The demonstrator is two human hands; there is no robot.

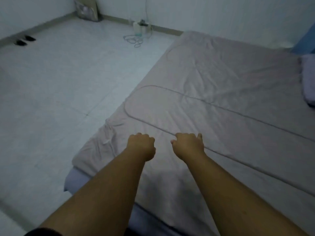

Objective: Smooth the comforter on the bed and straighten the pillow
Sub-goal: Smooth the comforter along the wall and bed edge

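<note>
**Both hands down near the foot corner of the comforter**

My fingers (199, 135) were curled under on both hands, knuckles up, so the tips were hidden from me. I cannot tell whether they pinched cloth or only pressed on it. My left hand (142, 146) and right hand (187, 145) sat side by side, a small gap between them, both on the comforter (221, 99). The right one lay across its raised seam line (153, 87).

Just to the left of my left hand the corner (105, 138) was bunched into folds where the comforter hung toward the bed (75, 179) edge. Beyond my hands, long creases ran across the middle. The pillow (308, 79) lay well apart from both hands, at the far right edge of my view and only partly visible, so I could not judge how crooked it was.

The risks, as I judged them:
- A pull toward me with only these two close-set hands would drag the middle and leave the sides behind, making new ridges.
- A hard tug could slide the whole comforter off toward the floor (68, 74) on the left, where the corner already overhung.
- Pushing flat from here would chase the creases toward the pillow rather than out of the cloth.
</note>
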